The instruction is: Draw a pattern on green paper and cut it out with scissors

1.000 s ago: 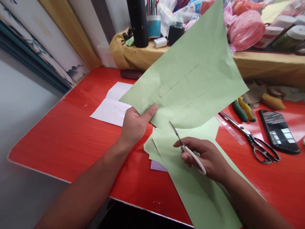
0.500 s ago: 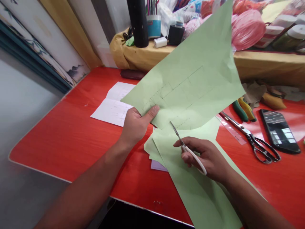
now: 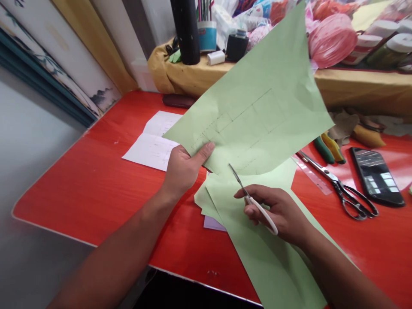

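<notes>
My left hand point(image 3: 187, 167) pinches the lower left edge of a large light-green paper sheet point(image 3: 283, 77), thumb on top. Pencil lines, some dashed, form a long pattern across the raised sheet. In my right hand point(image 3: 273, 210) is a pair of white-handled scissors point(image 3: 262, 214), with fingers at the handles. The blades point up and left, their tip at the sheet's lower edge. Whether the blades have paper between them I cannot tell. Beneath lies another green paper point(image 3: 257, 257) on the red table, partly covered by my right forearm. A lilac paper corner point(image 3: 214, 224) pokes out under it.
Large black-handled shears point(image 3: 337, 184), a phone point(image 3: 376, 176), a clear ruler point(image 3: 313, 176) and green-and-yellow handles point(image 3: 330, 148) lie to the right. A folded white paper point(image 3: 154, 139) lies left on the red table point(image 3: 96, 184). Behind, a cloth-covered shelf point(image 3: 360, 88) carries jars and a black cylinder point(image 3: 186, 32).
The upper right part of the raised green sheet has shifted slightly, its top corner moving left. Both hands and the scissors stay almost in place.
</notes>
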`<state>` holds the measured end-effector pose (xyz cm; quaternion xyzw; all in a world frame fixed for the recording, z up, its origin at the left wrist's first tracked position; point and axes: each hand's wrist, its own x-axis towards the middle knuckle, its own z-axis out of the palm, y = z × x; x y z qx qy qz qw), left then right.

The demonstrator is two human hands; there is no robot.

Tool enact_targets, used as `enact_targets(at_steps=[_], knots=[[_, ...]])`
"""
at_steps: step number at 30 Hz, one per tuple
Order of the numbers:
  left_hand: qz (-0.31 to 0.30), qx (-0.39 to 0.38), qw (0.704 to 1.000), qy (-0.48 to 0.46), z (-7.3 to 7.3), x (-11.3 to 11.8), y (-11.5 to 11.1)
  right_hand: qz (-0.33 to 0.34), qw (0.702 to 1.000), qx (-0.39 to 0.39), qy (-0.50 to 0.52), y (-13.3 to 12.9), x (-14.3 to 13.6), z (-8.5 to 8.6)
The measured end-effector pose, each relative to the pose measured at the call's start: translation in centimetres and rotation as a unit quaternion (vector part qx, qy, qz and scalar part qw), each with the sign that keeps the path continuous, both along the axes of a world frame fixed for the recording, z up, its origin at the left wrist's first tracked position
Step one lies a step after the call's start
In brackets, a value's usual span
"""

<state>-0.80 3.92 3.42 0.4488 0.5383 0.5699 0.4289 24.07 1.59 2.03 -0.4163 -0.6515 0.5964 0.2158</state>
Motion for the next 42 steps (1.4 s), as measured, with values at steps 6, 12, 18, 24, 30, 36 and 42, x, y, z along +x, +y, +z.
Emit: enact_targets(at_steps=[6, 12, 18, 24, 30, 36, 42], knots=[[0.002, 0.0, 1.0, 0.001, 0.05, 0.05, 0.0, -0.001, 1.0, -0.003, -0.006, 0.04, 0.03, 0.04], [0.004, 0.004, 1.0, 0.005, 0.0, 0.04, 0.01, 0.0, 1.0, 0.005, -0.007, -0.01, 0.07, 0.04], [0.004, -0.005, 1.0, 0.014, 0.08, -0.03, -0.07, 0.001, 1.0, -0.004, -0.003, -0.06, 0.06, -0.02], [0.005, 0.002, 1.0, 0.007, 0.01, 0.04, -0.07, 0.0, 1.0, -0.008, -0.004, 0.01, 0.01, -0.01], [0.005, 0.011, 1.0, -0.002, -0.14, 0.07, -0.04, -0.001, 1.0, -0.001, -0.008, 0.02, 0.09, -0.09], [0.005, 0.014, 1.0, 0.001, -0.22, 0.03, -0.01, -0.001, 1.0, 0.003, -0.003, 0.0, 0.05, -0.17], [0.007, 0.014, 1.0, 0.0, -0.2, 0.13, -0.04, -0.003, 1.0, 0.001, -0.004, -0.04, 0.06, -0.12]])
